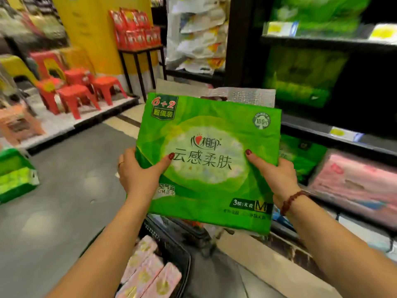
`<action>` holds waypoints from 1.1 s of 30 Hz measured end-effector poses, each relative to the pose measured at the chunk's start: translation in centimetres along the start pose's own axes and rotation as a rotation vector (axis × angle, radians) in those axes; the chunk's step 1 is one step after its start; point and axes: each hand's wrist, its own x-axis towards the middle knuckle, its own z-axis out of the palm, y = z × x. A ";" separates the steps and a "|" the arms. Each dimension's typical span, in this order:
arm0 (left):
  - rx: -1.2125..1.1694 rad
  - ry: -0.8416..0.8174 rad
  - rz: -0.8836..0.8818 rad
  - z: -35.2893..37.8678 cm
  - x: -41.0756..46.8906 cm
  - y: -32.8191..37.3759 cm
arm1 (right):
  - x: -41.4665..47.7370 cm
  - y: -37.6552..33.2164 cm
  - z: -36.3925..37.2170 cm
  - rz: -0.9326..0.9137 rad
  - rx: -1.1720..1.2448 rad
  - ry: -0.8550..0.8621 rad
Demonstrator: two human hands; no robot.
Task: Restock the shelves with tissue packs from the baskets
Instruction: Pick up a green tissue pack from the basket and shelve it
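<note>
As I faced the aisle, the black shelves (pixel 322 41) rose from one to four o'clock, with blurred green shelf packs (pixel 300 80) on the upper level and pink shelf packs (pixel 354 186) lower, at four o'clock. The green tissue pack (pixel 206 168) was up in the air at the middle of my view, its printed face toward me, on the nine o'clock side of the shelves and above the black basket (pixel 165 237) at six o'clock. Pink tissue packs (pixel 148 274) lay side by side in that basket. Red stools (pixel 81 91) stood stacked at ten o'clock, and a green stack (pixel 15 175) sat low at nine o'clock. My left hand (pixel 137 175) gripped the pack's nine o'clock edge, thumb on the front and fingers wrapped behind. My right hand (pixel 277 177) gripped its three o'clock edge the same way. A bead bracelet (pixel 293 201) circled my right wrist, and a ring (pixel 121 163) sat on a left finger.
</note>
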 end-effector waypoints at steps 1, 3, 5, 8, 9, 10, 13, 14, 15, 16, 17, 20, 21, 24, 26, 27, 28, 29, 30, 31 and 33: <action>-0.012 -0.005 0.019 0.6 -0.7 1.7 | 0.3 -1.1 -1.7 -0.028 -0.017 0.015; -0.060 -0.013 0.077 2.0 -2.0 5.3 | 0.6 -3.5 -5.4 -0.089 -0.033 0.037; -0.100 -0.016 0.133 3.2 -2.8 8.2 | 1.1 -5.4 -8.4 -0.143 -0.043 0.072; -0.142 -0.020 0.201 4.5 -3.1 11.8 | 1.5 -8.2 -11.9 -0.250 -0.050 0.093; -0.158 -0.015 0.224 4.9 -3.1 13.0 | 1.6 -9.0 -12.7 -0.286 -0.058 0.100; -0.174 -0.011 0.252 5.3 -2.9 14.1 | 1.6 -9.9 -13.5 -0.322 -0.065 0.108; -0.227 -0.010 0.348 6.4 -2.1 17.6 | 2.0 -12.1 -15.4 -0.415 -0.069 0.139; -0.241 -0.014 0.376 6.8 -1.6 18.5 | 2.3 -12.7 -15.9 -0.436 -0.067 0.152; -0.258 -0.020 0.404 7.3 -1.0 19.4 | 2.8 -13.4 -16.4 -0.459 -0.058 0.161; -0.277 -0.033 0.430 7.8 -0.3 20.1 | 3.3 -14.0 -16.7 -0.483 -0.049 0.169; -0.309 -0.053 0.453 8.3 0.5 20.9 | 3.8 -14.7 -17.1 -0.508 -0.038 0.178; -0.401 -0.092 0.475 10.2 2.7 23.4 | 5.6 -17.3 -17.6 -0.568 -0.009 0.220; -0.417 -0.082 0.499 10.8 3.4 24.3 | 6.2 -18.3 -17.7 -0.589 -0.011 0.234; -0.453 -0.043 0.571 12.8 6.0 27.1 | 8.7 -21.5 -17.6 -0.675 -0.037 0.298; -0.492 -0.068 0.600 14.2 8.5 28.7 | 10.5 -23.7 -17.6 -0.736 -0.060 0.348; -0.519 -0.076 0.618 15.1 9.9 29.5 | 11.5 -24.8 -17.5 -0.762 -0.068 0.366; -0.541 -0.082 0.628 16.1 11.2 30.2 | 12.3 -25.8 -17.5 -0.785 -0.076 0.386; -0.565 -0.092 0.635 17.3 12.6 30.8 | 13.2 -26.7 -17.5 -0.804 -0.085 0.414; -0.586 -0.106 0.628 18.4 14.0 31.5 | 14.1 -27.5 -17.6 -0.823 -0.093 0.441; -0.612 -0.121 0.620 19.6 15.1 32.2 | 14.8 -28.2 -17.6 -0.847 -0.101 0.469; -0.673 -0.144 0.594 21.9 17.0 33.6 | 16.4 -29.2 -17.8 -0.881 -0.101 0.528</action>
